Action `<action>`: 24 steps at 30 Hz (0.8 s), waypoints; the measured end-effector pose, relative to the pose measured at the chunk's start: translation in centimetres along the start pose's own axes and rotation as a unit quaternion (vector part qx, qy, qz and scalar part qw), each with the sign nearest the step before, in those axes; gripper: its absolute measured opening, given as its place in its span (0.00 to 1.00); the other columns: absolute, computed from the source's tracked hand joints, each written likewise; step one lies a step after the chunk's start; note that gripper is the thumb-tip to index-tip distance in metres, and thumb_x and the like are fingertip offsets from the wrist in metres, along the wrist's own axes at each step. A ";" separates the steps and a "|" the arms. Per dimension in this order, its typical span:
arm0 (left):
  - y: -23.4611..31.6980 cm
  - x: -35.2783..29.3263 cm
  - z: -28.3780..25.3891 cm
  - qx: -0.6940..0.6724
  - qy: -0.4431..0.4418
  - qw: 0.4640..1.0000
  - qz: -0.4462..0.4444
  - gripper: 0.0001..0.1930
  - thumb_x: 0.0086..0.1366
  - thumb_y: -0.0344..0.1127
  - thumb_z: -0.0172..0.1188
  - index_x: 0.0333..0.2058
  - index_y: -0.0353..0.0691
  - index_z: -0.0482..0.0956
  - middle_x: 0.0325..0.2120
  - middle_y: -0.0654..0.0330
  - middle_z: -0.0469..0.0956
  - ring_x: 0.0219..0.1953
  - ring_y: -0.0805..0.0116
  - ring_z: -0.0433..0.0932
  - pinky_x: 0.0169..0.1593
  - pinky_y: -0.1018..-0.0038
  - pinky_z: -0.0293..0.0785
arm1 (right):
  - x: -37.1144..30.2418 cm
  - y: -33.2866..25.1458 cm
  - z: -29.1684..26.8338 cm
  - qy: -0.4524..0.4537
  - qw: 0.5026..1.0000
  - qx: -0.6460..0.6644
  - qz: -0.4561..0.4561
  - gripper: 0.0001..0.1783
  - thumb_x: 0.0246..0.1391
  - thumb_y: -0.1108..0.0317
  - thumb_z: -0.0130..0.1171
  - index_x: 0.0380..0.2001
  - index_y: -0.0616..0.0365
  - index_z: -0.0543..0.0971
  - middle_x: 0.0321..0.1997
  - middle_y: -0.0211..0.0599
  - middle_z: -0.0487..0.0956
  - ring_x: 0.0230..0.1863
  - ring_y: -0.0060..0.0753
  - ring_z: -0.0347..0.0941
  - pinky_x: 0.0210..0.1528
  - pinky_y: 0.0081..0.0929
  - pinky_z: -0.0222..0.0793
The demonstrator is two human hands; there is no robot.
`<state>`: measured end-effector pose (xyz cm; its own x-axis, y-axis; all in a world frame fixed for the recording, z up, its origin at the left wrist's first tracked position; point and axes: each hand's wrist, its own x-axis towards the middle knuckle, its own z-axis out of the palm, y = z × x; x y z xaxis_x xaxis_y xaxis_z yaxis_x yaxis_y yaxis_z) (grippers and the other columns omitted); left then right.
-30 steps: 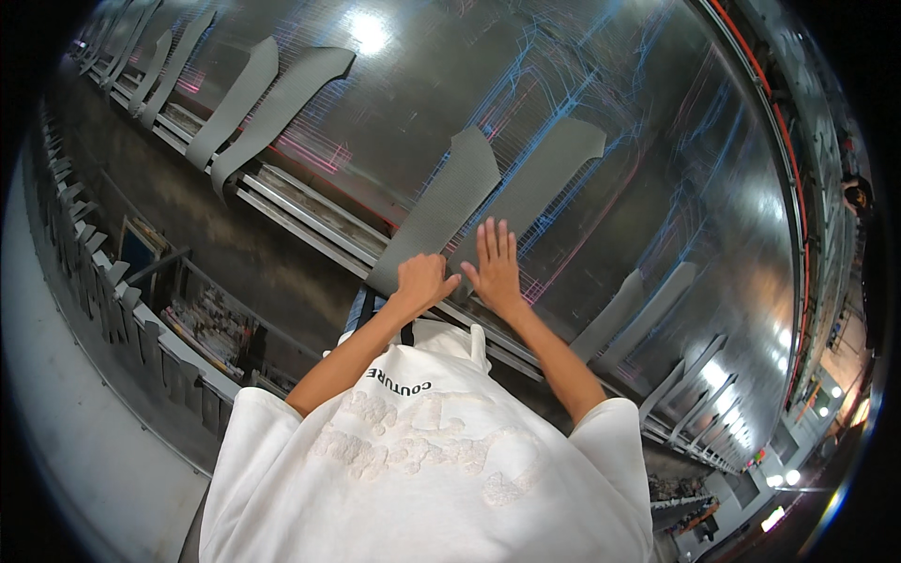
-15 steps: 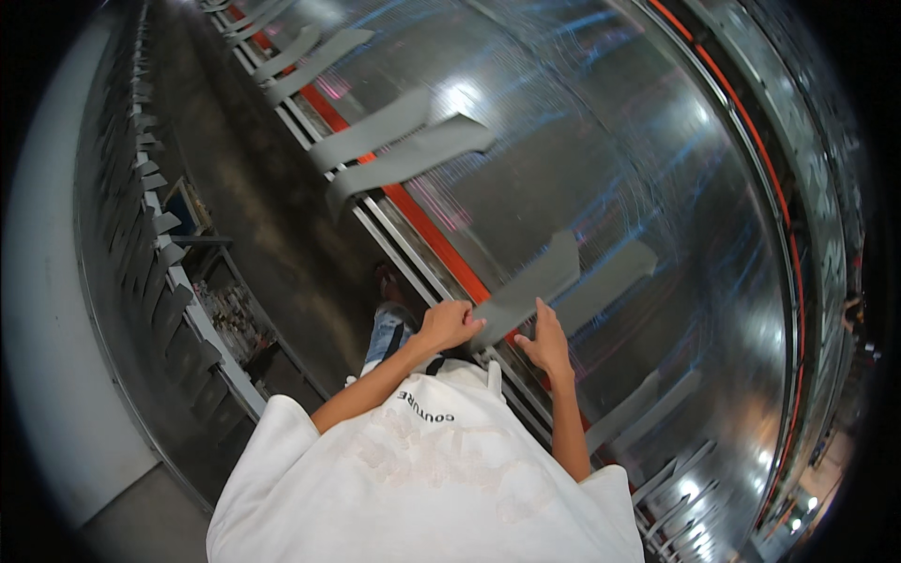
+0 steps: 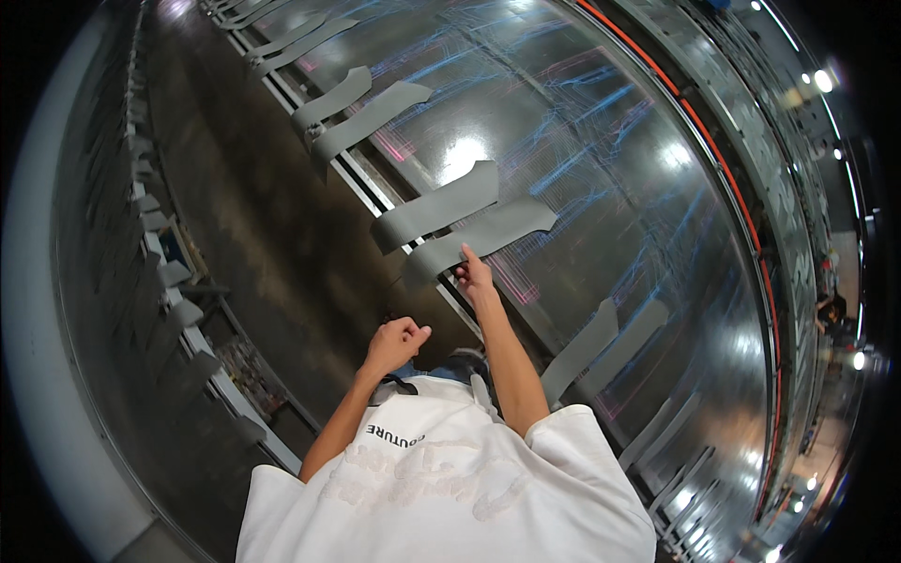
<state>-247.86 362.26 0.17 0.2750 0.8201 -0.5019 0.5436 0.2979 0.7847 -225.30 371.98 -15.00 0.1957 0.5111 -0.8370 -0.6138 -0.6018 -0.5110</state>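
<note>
Long grey strips with pointed ends lie in pairs on the dark, shiny table, their other ends bent over its edge. My right hand reaches to the nearer strip of the pair ahead of me. Its index finger rests on that strip's side edge and the other fingers curl beside it, seeming to pinch the edge. The companion strip lies just beyond, untouched. My left hand hangs over the aisle by my waist, fingers curled in, with nothing visible in them.
The table carries thin blue and pink lines and a metal rail along its near edge. More strips lie to the right and farther up. Across the dark aisle floor, a rack holds a row of hanging grey pieces.
I have moved forward along the table, so the strips sit lower and farther right. My right hand has come onto a strip; my left hand has drawn back from the table edge.
</note>
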 end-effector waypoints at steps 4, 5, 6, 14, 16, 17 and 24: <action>-1.1 3.0 -4.7 -0.070 0.081 0.993 0.042 0.14 0.66 0.41 0.65 0.31 0.35 0.78 0.21 0.62 0.80 0.25 0.76 0.79 0.28 0.77 0.72 | -2.7 -2.8 3.9 -0.016 0.997 0.027 -0.069 0.12 0.60 0.56 0.62 0.34 0.50 0.72 0.21 0.23 0.70 0.14 0.16 0.62 0.14 0.17 0.53; -1.0 4.3 -5.1 -0.064 0.113 0.989 0.074 0.13 0.66 0.41 0.65 0.34 0.36 0.78 0.26 0.62 0.82 0.30 0.75 0.80 0.28 0.76 0.73 | -4.2 -4.1 3.4 -0.025 0.995 0.037 -0.092 0.11 0.61 0.57 0.61 0.34 0.49 0.73 0.20 0.23 0.70 0.14 0.15 0.62 0.14 0.17 0.52; 0.4 5.2 -5.5 -0.079 0.122 0.984 0.107 0.13 0.65 0.40 0.66 0.39 0.37 0.78 0.33 0.60 0.81 0.37 0.73 0.80 0.31 0.75 0.74 | -5.2 -5.3 1.6 -0.031 0.992 0.047 -0.115 0.11 0.62 0.57 0.60 0.34 0.49 0.73 0.20 0.22 0.70 0.14 0.15 0.62 0.13 0.17 0.52; 9.8 11.9 -4.4 -0.070 -0.219 0.940 0.252 0.24 0.66 0.42 0.64 0.57 0.37 0.74 0.56 0.49 0.75 0.62 0.57 0.71 0.67 0.64 0.60 | -16.9 -6.7 -1.4 -0.129 0.966 0.032 -0.223 0.16 0.64 0.61 0.58 0.50 0.57 0.74 0.38 0.30 0.81 0.31 0.21 0.76 0.30 0.20 0.72; 10.8 12.6 -2.9 0.004 -0.227 0.906 0.356 0.19 0.70 0.39 0.58 0.56 0.37 0.75 0.52 0.52 0.79 0.57 0.60 0.77 0.70 0.63 0.55 | -16.6 -6.9 -1.0 -0.055 0.949 0.055 -0.305 0.20 0.64 0.63 0.57 0.55 0.59 0.73 0.47 0.36 0.81 0.44 0.27 0.79 0.44 0.26 0.77; 11.3 13.6 -3.0 0.058 -0.315 0.902 0.291 0.19 0.72 0.41 0.56 0.55 0.37 0.76 0.45 0.53 0.82 0.47 0.62 0.80 0.63 0.65 0.66 | -16.0 -7.6 -1.6 -0.069 0.945 0.122 -0.295 0.21 0.63 0.64 0.57 0.57 0.60 0.72 0.50 0.37 0.80 0.49 0.29 0.77 0.50 0.30 0.75; 11.1 17.0 -1.5 -0.002 -0.363 0.917 0.164 0.12 0.71 0.40 0.57 0.39 0.34 0.75 0.25 0.60 0.74 0.27 0.73 0.67 0.33 0.71 0.67 | -6.5 -16.8 -10.0 0.004 0.907 0.326 -0.266 0.15 0.60 0.70 0.62 0.48 0.65 0.78 0.47 0.40 0.82 0.47 0.37 0.80 0.54 0.34 0.76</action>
<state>-238.32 380.23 0.92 0.8797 0.3244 -0.3478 0.3351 0.0962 0.9372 -208.63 372.67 -2.93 0.5999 0.6173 -0.5090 -0.7529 0.2202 -0.6202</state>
